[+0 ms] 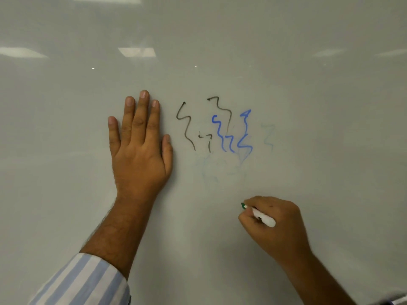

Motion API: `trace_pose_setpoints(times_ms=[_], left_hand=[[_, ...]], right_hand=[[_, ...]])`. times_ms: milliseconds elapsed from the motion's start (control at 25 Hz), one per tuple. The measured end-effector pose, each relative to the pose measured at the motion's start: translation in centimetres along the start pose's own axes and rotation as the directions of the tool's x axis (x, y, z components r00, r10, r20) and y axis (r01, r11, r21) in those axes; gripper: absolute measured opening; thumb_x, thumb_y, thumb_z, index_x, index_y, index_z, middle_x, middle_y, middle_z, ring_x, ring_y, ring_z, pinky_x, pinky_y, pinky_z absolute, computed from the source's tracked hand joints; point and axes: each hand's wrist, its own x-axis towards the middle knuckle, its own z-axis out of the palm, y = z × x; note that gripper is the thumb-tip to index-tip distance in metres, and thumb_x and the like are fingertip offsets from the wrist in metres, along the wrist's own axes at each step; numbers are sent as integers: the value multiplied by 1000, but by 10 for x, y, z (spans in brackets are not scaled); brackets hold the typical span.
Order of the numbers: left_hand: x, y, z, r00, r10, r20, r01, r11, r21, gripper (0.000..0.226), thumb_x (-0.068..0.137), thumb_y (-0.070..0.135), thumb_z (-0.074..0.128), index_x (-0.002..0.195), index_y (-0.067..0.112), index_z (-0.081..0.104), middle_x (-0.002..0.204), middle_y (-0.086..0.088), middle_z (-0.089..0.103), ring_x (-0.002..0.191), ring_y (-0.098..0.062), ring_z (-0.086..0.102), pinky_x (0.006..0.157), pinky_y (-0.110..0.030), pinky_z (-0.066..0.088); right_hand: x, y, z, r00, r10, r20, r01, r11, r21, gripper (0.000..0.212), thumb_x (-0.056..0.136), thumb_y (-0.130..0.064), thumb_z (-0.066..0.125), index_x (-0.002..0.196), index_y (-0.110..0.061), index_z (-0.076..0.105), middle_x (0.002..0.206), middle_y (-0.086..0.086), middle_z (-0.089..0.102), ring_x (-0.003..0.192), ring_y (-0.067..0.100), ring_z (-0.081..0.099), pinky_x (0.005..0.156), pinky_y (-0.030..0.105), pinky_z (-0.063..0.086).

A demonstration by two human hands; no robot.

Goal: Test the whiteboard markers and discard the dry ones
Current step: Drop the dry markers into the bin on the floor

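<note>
A whiteboard fills the view. My right hand grips a white marker with a green tip, and the tip touches the board at the lower middle. My left hand lies flat on the board with straight fingers, left of the scribbles. Black squiggles and blue squiggles stand in the middle of the board. Faint pale marks show to their right and below them.
Ceiling lights reflect in the upper board. A striped sleeve covers my left forearm at the bottom left. A small object shows at the bottom right corner, too cut off to identify.
</note>
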Motion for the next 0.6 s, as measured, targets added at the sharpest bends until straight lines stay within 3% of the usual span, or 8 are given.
trace_pose_setpoints(times_ms=[80,160,240,280,360,440,600], left_hand=[[-2,-1,0,1000,4,4,-4,1000,15,63,109,32,40,167,14,22,176,-7,17,164,-27,11,131,-57,11],[-3,-1,0,1000,9,6,-9,1000,19,63,109,32,40,167,13,23,176,-9,17,163,-28,12,131,-57,10],[-4,0,-1,1000,18,15,-18,1000,4,64,108,31,42,167,12,24,175,-10,17,163,-29,12,131,-57,10],[-5,-1,-1,1000,25,19,-25,1000,-5,65,107,31,43,166,12,24,175,-11,17,163,-30,12,131,-57,9],[-7,-2,-2,999,35,27,-35,999,-10,68,104,30,45,166,11,25,175,-12,17,163,-30,11,131,-57,9],[-12,-2,-1,999,38,32,-38,999,-6,69,103,29,45,166,10,25,175,-13,15,163,-30,11,132,-56,9],[-17,-2,0,997,78,11,-78,997,8,66,103,22,45,165,6,27,174,-18,17,163,-33,13,132,-55,10]], right_hand=[[4,6,-5,985,63,-163,-61,998,19,17,91,-10,65,83,-7,79,73,6,73,61,26,68,61,39,57],[19,16,-5,916,212,-340,-152,969,196,19,95,-13,69,105,-5,83,94,6,81,79,26,77,75,45,63],[33,13,2,910,306,-281,-182,902,392,23,96,-20,70,113,-9,82,99,6,81,84,29,79,78,53,63],[35,7,5,937,254,-241,-151,914,376,23,96,-18,70,113,-9,82,96,8,81,82,30,78,77,51,63],[30,0,4,963,112,-244,-69,982,178,21,93,-8,69,110,-6,82,87,9,78,73,28,74,71,40,59],[23,2,-3,956,84,-283,-64,995,79,20,90,-7,69,105,-7,83,83,7,77,69,24,71,68,36,56],[-15,-13,8,992,122,28,-124,990,72,14,86,-18,67,89,-21,80,72,-4,71,62,19,65,56,36,55]])
